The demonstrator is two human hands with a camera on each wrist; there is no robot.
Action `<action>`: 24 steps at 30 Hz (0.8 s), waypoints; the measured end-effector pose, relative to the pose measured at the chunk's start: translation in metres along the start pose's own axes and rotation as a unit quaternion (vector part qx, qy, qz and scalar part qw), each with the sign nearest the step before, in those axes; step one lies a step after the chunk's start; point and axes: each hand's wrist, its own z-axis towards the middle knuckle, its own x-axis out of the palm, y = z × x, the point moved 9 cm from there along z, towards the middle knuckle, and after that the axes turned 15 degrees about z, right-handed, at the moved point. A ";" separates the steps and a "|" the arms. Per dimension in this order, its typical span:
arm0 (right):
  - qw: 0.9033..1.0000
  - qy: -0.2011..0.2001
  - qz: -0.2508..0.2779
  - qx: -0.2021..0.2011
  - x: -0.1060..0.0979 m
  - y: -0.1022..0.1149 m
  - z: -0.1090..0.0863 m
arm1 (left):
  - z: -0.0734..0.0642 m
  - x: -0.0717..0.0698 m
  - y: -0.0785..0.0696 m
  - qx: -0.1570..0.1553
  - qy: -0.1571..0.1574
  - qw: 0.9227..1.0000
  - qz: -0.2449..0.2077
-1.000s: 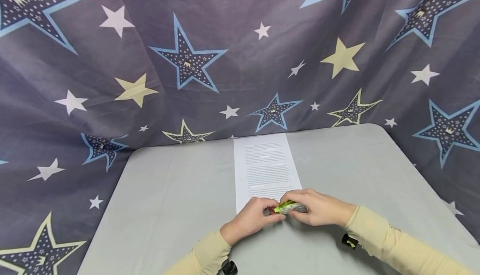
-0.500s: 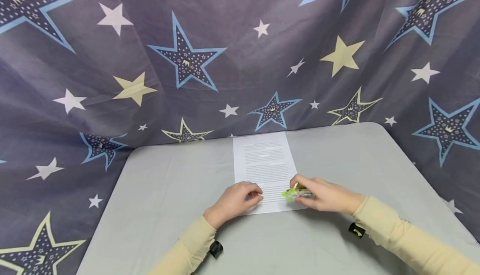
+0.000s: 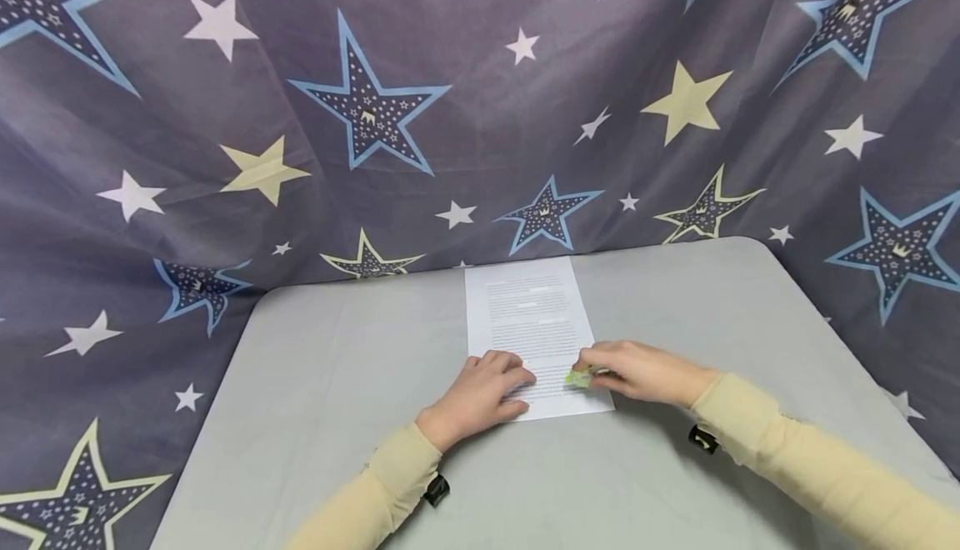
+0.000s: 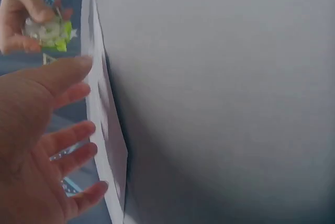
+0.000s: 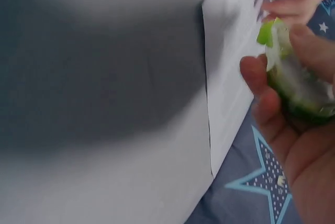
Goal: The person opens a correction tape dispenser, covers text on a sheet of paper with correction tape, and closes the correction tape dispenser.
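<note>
One dark fabric backdrop [image 3: 180, 100], printed with white, yellow and blue-edged stars, starts at far left and spans behind one smooth grey table [image 3: 337, 383] with rounded corners. Next comes a pale cloth left sleeve [image 3: 360, 492], with a black wrist piece [image 3: 437, 490] under it. The left hand [image 3: 476, 392] has a loose grip, fingers spread over the near left part of one rectangular printed paper sheet [image 3: 532, 337], grasping nothing. Over the sheet's near right part is one lime-green and clear plastic dispenser [image 3: 579, 378], pinched in the grip of the right hand [image 3: 637, 371] between thumb and fingers; whether its tip meets the paper I cannot tell. A matching right sleeve [image 3: 795, 450] follows, with a second black wrist piece.
</note>
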 end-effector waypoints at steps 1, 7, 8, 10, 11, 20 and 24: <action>1.000 0.005 0.002 -0.007 0.004 0.000 0.002 | 0.000 0.001 -0.003 0.011 0.001 1.000 0.003; 1.000 0.021 -0.011 -0.019 0.019 -0.001 0.008 | 0.000 0.005 -0.017 0.065 0.011 0.998 0.003; 0.999 0.022 -0.016 -0.017 0.020 -0.001 0.008 | 0.000 0.005 -0.018 0.068 0.012 0.998 0.003; 0.999 0.022 -0.024 -0.014 0.022 -0.001 0.009 | 0.000 0.006 -0.019 0.073 0.010 0.997 0.002; 0.999 0.022 -0.026 -0.012 0.022 -0.001 0.010 | -0.001 0.006 -0.020 0.074 0.008 0.997 0.003; 0.999 0.031 -0.032 0.003 0.026 -0.003 0.013 | -0.001 0.005 -0.022 0.077 0.000 0.997 0.013; 0.999 0.033 -0.032 0.009 0.025 -0.005 0.013 | 0.000 0.005 -0.022 0.071 0.006 0.997 0.010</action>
